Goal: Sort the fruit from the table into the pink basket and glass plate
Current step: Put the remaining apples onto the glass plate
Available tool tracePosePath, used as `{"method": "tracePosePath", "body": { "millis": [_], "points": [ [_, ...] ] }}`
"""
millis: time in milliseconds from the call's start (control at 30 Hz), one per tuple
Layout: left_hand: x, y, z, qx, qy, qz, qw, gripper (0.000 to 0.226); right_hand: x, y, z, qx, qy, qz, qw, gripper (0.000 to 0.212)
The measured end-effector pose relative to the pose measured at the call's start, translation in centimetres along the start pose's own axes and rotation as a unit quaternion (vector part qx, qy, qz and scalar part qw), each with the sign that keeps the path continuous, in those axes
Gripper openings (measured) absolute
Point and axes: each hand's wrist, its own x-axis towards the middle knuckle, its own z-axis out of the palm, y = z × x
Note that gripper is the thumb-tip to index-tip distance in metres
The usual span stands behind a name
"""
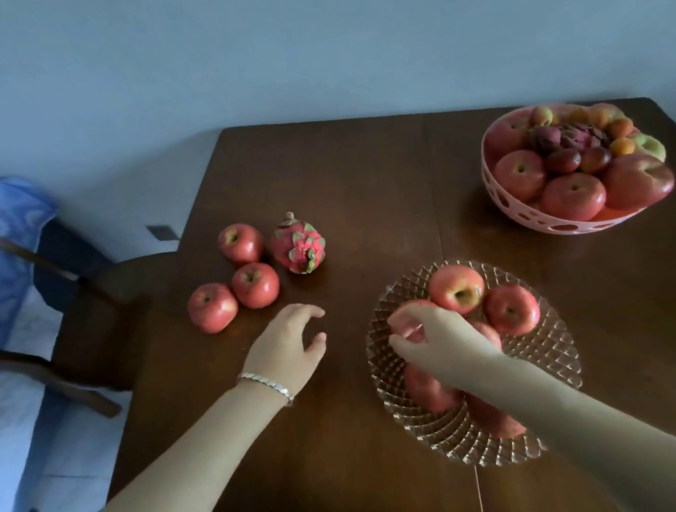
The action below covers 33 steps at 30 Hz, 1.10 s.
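Over the glass plate (554,347), the right hand (438,341) curled its fingers (403,339) round an apple (407,324), mostly hidden; the left hand (288,348) hovered half-spread, empty, above the table (362,192)

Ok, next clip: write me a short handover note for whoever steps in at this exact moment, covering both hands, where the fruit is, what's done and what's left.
Left hand: open, empty, hovering over the table near the loose fruit.
Right hand: over the glass plate, fingers closed around a red apple at the plate's left side.
Done: glass plate holds several red apples, some hidden under the right arm; pink basket at the far right is piled with apples and smaller mixed fruit.
Left: three red apples and a dragon fruit sit unsorted on the table's left side.
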Motion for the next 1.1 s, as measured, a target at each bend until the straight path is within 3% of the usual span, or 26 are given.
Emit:
{"method": "tracePosePath", "body": {
  "millis": [133,267,433,567,767,900,1100],
  "points": [
    [2.1,-6.5,-4.3,0.054,0.038,-0.11,0.992,0.047,5.0,-5.5,3.1,-0.052,-0.026,-0.098,0.993,0.038],
    [4.5,-11.1,-6.3,0.121,-0.016,-0.158,0.98,0.068,11.0,-10.1,7.2,-0.157,-0.017,-0.163,0.974,0.063],
    [7.2,-13.7,-6.2,0.13,-0.065,-0.166,0.975,0.077,17.0,-13.1,12.3,-0.305,-0.032,-0.137,0.942,0.069],
    [8.1,-14.9,-4.3,0.094,-0.067,-0.164,0.98,0.071,18.7,-12.9,14.5,-0.256,-0.033,-0.065,0.964,0.064],
    [8.2,-15.4,-3.0,0.081,-0.021,-0.158,0.984,0.067,15.8,-11.1,12.8,-0.161,-0.001,-0.083,0.984,0.085],
    [7.3,-13.6,-3.3,0.06,-0.015,-0.151,0.987,0.067,10.9,-9.3,8.7,-0.049,0.034,-0.109,0.992,0.08],
    [3.7,-4.2,-2.4,-0.042,0.025,0.053,0.997,0.069,2.8,-3.4,0.5,-0.035,0.11,-0.064,0.991,0.077]
  ]
}}
